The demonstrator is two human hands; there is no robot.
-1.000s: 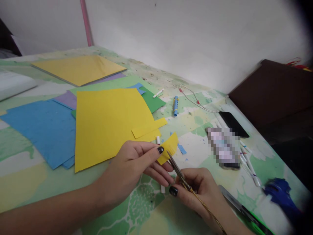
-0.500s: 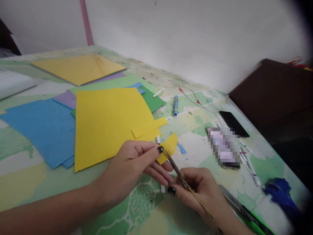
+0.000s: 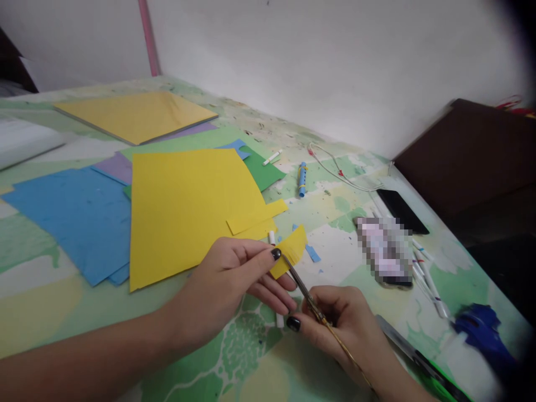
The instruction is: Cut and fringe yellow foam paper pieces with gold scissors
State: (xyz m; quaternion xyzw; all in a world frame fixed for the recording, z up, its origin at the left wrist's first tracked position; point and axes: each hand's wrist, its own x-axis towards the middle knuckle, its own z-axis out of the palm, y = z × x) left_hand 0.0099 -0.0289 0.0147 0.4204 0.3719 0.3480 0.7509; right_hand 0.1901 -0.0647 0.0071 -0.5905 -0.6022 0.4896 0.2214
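Between thumb and fingers, my left hand (image 3: 238, 279) pinches a small yellow paper piece (image 3: 294, 245) with a curved outer edge. My right hand (image 3: 339, 321) is closed on gold-handled scissors (image 3: 310, 300), whose blades point up and left and meet the piece near my left thumb. The blades look nearly closed. Behind my left hand lies a large yellow sheet (image 3: 188, 206), with a yellow strip (image 3: 257, 216) across its right corner. Small blue scraps (image 3: 312, 253) lie just beyond the yellow piece.
Blue sheets (image 3: 75, 218) lie left, a yellow pad (image 3: 138, 114) behind. A rolled blue tube (image 3: 302, 180) and a cord (image 3: 335, 167) lie farther back. At right are a phone (image 3: 383, 251), a black slab (image 3: 402, 211), white pens (image 3: 431, 287), a blue tool (image 3: 481, 335) and a green-handled cutter (image 3: 435, 377).
The scissor blades have closed slightly at the yellow piece. Both hands keep nearly the same place, and the whole view has shifted very slightly.
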